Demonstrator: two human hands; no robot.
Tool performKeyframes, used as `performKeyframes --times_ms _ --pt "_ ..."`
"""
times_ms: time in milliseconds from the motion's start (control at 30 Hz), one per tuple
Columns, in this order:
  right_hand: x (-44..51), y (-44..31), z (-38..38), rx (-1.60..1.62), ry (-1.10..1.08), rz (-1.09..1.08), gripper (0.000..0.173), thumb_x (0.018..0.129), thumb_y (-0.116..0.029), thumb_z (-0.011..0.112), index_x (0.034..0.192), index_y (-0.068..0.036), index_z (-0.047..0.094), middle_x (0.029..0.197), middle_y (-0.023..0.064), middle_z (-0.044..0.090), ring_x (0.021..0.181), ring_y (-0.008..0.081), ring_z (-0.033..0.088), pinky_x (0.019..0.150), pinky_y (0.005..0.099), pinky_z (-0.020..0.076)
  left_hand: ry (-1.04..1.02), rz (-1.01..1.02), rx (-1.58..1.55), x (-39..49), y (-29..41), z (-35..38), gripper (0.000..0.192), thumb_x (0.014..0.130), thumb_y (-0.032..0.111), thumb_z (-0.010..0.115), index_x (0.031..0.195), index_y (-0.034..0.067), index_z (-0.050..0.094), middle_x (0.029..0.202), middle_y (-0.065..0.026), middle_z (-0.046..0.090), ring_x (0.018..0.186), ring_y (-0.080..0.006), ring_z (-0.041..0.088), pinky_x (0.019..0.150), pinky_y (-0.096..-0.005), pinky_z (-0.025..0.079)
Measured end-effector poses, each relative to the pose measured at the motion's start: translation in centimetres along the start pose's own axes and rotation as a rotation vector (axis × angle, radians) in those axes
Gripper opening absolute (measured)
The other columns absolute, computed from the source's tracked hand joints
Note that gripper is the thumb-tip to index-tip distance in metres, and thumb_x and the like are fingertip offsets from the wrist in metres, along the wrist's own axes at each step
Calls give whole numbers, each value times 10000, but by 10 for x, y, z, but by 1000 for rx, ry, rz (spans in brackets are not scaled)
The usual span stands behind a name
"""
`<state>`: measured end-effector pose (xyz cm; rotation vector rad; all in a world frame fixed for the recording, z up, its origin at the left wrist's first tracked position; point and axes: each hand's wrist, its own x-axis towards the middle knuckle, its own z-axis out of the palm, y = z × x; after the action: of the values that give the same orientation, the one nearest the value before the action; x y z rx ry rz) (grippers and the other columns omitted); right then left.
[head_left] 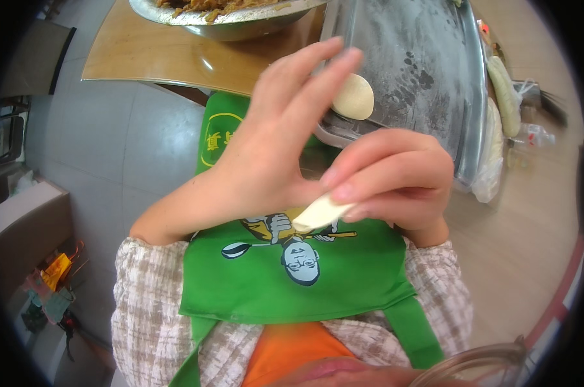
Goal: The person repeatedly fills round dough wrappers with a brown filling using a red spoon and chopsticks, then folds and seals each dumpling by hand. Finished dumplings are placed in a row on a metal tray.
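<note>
My right hand [393,174] pinches a pale piece of dough [321,213], folded or seen edge-on, above the green apron [253,300]. My left hand [282,116] is raised beside it with its fingers spread and blurred, its thumb close to the dough and my right fingertips; whether the thumb touches the dough I cannot tell. Beyond my left fingers, a round flat dough wrapper [354,97] lies at the near left corner of a floured metal tray [408,82]. A steel bowl [234,19] of brown chopped filling [214,6] stands at the top, cut off by the picture's rim.
The bowl rests on a wooden table [176,53] with a curved-looking front edge. Right of the tray lie plastic-wrapped pale dough rolls [505,96] and a clear plastic bottle [534,135]. At lower left are a cabinet [28,227] and a heap of coloured items [55,290].
</note>
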<state>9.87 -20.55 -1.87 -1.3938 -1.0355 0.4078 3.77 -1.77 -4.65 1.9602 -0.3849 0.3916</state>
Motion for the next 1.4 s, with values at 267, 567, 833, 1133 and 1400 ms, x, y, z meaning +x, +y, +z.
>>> performKeyframes --times_ms 267,567,833,1133,1400 --pt "7 2 8 -146 76 24 113 752 -31 774 861 -48 750 849 62 718 757 181 690 650 281 541 -159 352 -132 2 -19 0 867 888 619 552 1381 -89 465 1457 -312 404 1349 -439 412 1120 -526 295" --pt "1 7 30 830 187 266 323 804 -29 767 1100 59 672 1079 147 684 931 194 667 806 318 541 85 447 165 -11 -16 -15 483 1070 391 303 1324 27 497 1263 -197 627 1229 -380 574 1112 -576 341" --pt "9 16 42 365 210 45 318 673 23 844 974 15 740 993 122 690 870 209 670 743 303 553 280 497 38 -17 -21 -5 428 1069 408 291 1373 147 441 1284 -82 619 1303 -324 515 1150 -648 232" --pt "20 18 39 180 238 -203 242 658 32 842 881 4 753 914 105 688 798 194 669 677 293 536 414 544 -77 -13 -21 15 558 1058 482 133 1359 145 460 1284 -90 614 1293 -334 517 1144 -656 244" --pt "23 15 36 235 163 -214 262 641 40 845 883 28 745 918 114 677 807 191 664 716 309 533 447 516 -43 -13 -19 20 581 1055 487 104 1357 153 471 1300 -73 606 1304 -338 501 1147 -649 247"
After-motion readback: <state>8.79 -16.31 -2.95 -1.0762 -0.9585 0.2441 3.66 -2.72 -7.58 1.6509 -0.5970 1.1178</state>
